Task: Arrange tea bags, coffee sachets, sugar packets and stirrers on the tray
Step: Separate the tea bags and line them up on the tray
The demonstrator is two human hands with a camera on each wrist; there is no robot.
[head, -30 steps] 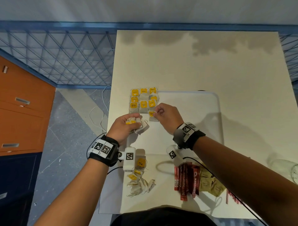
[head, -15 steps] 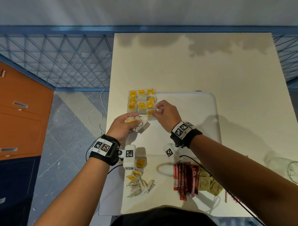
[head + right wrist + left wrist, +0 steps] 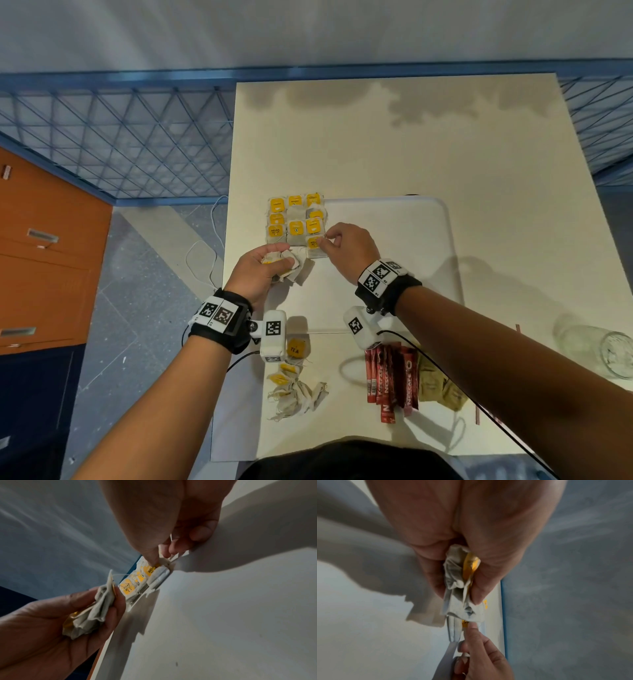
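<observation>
Our right hand (image 3: pixel 346 248) pinches a tea bag (image 3: pixel 314 247) at the grid's (image 3: pixel 296 219) near edge; we square it gently while our left hand (image 3: pixel 260 270) clutches spares (image 3: pixel 291 269).

The head camera looks steeply down from above onto the table (image 3: pixel 445 154) and white tray (image 3: pixel 411 240), taking in both forearms and the floor to the left. The left wrist camera sits very close under the left hand (image 3: pixel 462 534), facing along its fingers toward the tray's edge. The right wrist camera, just as near, looks along the right hand (image 3: pixel 171 520). All three share the tea bags (image 3: pixel 296 219) at the tray's far left corner; each wrist view also catches the other hand
</observation>
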